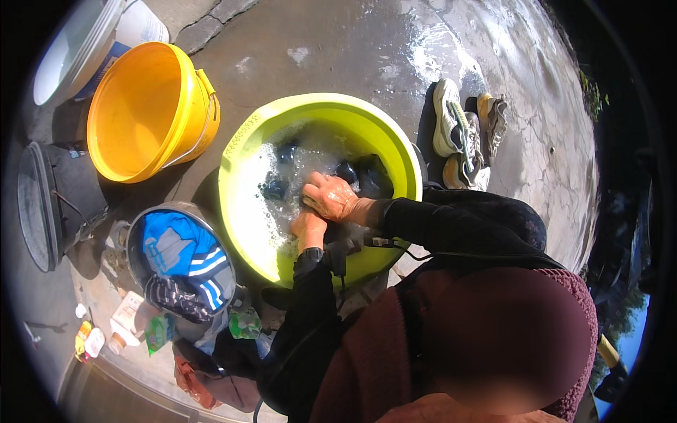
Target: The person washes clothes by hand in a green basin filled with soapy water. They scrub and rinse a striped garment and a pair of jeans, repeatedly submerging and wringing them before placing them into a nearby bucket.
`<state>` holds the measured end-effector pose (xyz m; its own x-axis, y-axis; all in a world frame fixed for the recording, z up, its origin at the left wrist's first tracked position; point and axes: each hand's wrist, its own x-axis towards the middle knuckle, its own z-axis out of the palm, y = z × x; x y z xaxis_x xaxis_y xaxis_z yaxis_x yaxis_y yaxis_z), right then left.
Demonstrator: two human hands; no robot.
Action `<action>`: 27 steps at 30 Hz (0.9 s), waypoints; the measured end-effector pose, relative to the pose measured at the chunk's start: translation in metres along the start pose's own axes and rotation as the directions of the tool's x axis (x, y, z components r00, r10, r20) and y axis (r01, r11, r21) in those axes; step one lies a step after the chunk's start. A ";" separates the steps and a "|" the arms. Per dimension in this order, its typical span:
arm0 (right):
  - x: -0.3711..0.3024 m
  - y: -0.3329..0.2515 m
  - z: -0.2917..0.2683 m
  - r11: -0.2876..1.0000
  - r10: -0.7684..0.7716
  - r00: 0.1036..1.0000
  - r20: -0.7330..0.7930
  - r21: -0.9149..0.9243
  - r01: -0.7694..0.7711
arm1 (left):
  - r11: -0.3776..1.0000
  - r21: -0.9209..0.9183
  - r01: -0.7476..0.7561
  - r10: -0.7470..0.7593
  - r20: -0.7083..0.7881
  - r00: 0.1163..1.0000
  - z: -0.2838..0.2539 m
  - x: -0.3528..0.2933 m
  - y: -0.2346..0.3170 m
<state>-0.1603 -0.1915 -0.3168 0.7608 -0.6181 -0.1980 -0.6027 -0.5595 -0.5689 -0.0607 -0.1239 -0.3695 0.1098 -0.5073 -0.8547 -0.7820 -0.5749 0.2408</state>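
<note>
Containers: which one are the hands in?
The central lime basin: left hand and right hand are both inside it; the yellow bucket and black bucket hold neither.

At ten o'clock stands a round yellow plastic bucket (134, 106) with a thin wire handle; farther out in that direction is a white plastic bucket (77, 53). A black bucket (76, 194) sits at nine o'clock. Between eight and nine, a round grey bucket (135, 254) holds a bright blue cloth with white stripes (187, 243) and a dark patterned cloth (173, 292). Small yellow, red and white packaging (88, 340) lies at eight, and a translucent green plastic item (245, 324) at seven. White-and-grey sneakers (446, 130) cluster at two o'clock on grey concrete (532, 141).
</note>
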 end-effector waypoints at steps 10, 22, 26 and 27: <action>0.100 0.036 0.014 0.897 0.426 0.875 0.229 0.022 -0.442 | 0.996 0.079 -0.050 0.054 -0.051 0.997 0.021 0.006 -0.010; 0.007 0.006 0.002 0.999 -0.001 1.000 0.018 0.051 0.000 | 0.974 -0.209 0.087 -0.065 0.107 0.992 0.009 0.013 -0.007; 0.045 0.026 0.015 0.991 0.134 0.973 0.189 -0.037 -0.129 | 0.976 -0.149 -0.158 0.128 -0.193 0.973 0.019 0.012 -0.018; 0.056 0.028 0.016 0.974 0.227 0.933 0.278 -0.064 -0.218 | 0.981 -0.140 -0.136 0.104 -0.215 0.971 0.021 0.012 -0.017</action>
<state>-0.1307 -0.2326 -0.3570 0.6400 -0.5502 -0.5364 -0.7682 -0.4452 -0.4600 -0.0591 -0.1073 -0.3937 0.1571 -0.6905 -0.7061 -0.6958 -0.5848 0.4170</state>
